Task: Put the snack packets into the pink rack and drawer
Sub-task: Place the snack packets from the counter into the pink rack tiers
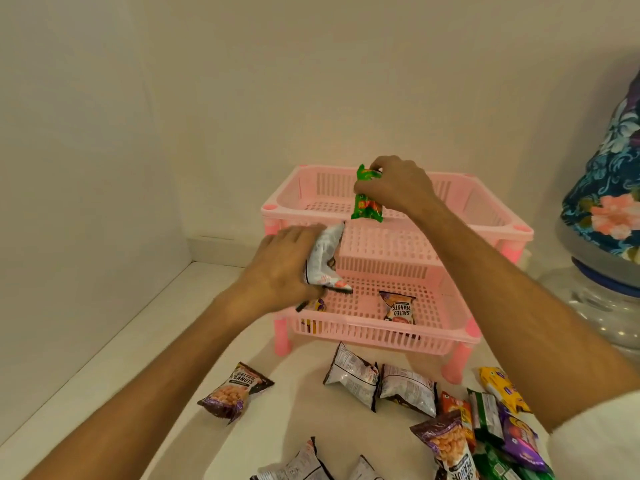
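A pink two-tier rack (pixel 450 216) stands against the wall, its lower drawer (pixel 374 336) pulled out toward me. My right hand (pixel 398 185) grips a green snack packet (pixel 366 202) over the front rim of the top tray. My left hand (pixel 284 268) holds a silver packet (pixel 323 261) above the drawer's left side. In the drawer lie a salted peanuts packet (pixel 398 308) and another packet (pixel 313 308) partly hidden under my left hand. More peanut packets (pixel 232 393), silver ones (pixel 351 375) and mixed ones (pixel 498 420) lie on the white surface in front.
A large water bottle with a floral cloth cover (pixel 613 209) stands to the right of the rack. White walls close off the back and the left side. The white surface (pixel 145 341) has an edge running along the left.
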A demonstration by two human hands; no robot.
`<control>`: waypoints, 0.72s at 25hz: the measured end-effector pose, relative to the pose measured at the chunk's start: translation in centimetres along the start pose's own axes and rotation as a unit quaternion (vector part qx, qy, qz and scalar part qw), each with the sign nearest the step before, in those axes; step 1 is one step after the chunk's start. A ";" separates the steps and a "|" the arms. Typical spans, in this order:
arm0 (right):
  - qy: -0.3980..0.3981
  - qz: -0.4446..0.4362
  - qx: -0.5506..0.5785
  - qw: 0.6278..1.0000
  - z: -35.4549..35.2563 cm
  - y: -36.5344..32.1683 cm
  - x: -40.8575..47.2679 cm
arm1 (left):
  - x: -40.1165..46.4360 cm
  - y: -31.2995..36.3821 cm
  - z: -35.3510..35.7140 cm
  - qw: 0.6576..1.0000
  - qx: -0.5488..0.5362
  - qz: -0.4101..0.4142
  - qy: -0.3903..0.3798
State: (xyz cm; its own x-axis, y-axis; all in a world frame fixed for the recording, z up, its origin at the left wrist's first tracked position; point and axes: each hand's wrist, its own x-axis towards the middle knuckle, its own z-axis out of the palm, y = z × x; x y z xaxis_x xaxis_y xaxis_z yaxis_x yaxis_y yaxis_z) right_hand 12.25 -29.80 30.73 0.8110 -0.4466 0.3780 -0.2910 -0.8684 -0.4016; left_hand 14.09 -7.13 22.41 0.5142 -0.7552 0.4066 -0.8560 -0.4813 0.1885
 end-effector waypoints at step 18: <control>-0.112 0.055 -0.083 0.989 3.7 2.4 2.7 | 13.5 -4.1 -4.9 0.991 0.083 -0.058 0.088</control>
State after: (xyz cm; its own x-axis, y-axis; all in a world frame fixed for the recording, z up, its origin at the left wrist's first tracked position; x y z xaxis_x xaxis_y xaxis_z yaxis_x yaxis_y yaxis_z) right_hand 15.60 -32.28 27.64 0.8562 -0.4980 0.1377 -0.4486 -0.8487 -0.2800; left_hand 24.26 -13.15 31.52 0.5780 -0.6085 0.5438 -0.7640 -0.6376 0.0986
